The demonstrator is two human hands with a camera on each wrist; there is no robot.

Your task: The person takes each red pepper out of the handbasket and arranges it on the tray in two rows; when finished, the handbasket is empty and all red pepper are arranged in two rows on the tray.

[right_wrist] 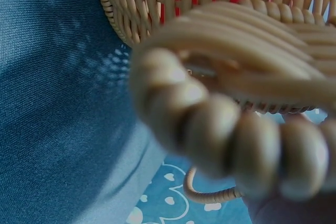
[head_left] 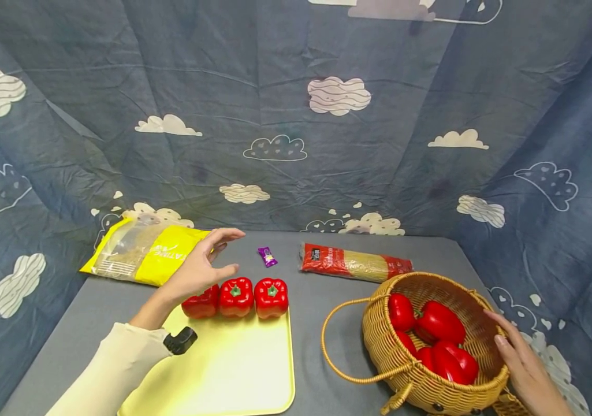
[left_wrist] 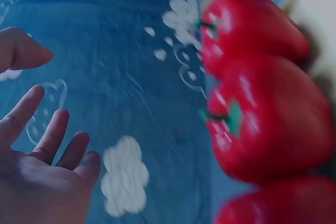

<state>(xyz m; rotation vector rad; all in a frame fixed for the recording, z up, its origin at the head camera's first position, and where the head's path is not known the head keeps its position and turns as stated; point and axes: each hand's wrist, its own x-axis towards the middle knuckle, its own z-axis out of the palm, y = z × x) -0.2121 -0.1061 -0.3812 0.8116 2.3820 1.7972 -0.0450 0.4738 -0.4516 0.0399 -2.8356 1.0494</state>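
Note:
My left hand (head_left: 199, 268) is raised over the back left of the yellow tray (head_left: 223, 370), thumb and fingers apart with nothing between them. Three red bell peppers (head_left: 235, 297) stand in a row along the tray's far edge, the leftmost partly hidden by this hand. In the left wrist view the peppers (left_wrist: 278, 114) lie to one side of the spread fingers (left_wrist: 50, 135). At the right, my right hand (head_left: 524, 364) holds the rim of a wicker basket (head_left: 384, 341). Several red bell peppers (head_left: 440, 322) lie inside it. Woven wicker (right_wrist: 231, 124) fills much of the right wrist view.
A yellow bag (head_left: 150, 251) lies at the back left behind my left arm. A small purple wrapped candy (head_left: 267, 256) and a red packet of noodles (head_left: 355, 263) lie toward the back. The basket's loop handle (head_left: 329, 346) sticks out left. Cloud-printed cloth surrounds the table.

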